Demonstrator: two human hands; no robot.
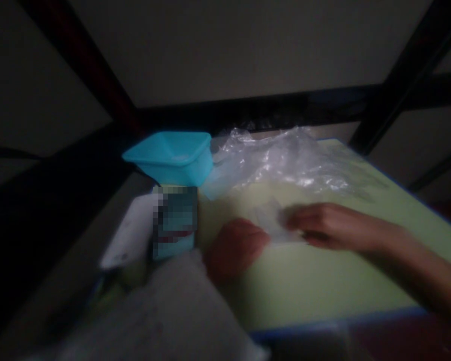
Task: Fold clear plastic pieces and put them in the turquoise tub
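The picture is dim and smeared. My right hand reaches in from the right over the pale green table, its fingers pinched on a small clear plastic piece. My left hand, coming out of a grey sleeve, looks curled into a rounded shape at the left edge of that piece. Blur hides its fingers, so I cannot tell whether it grips the plastic.
A turquoise plastic tub stands at the table's back left, with a heap of crumpled clear plastic to its right. A small teal box and a white object sit at the left edge. Dark frame bars run behind.
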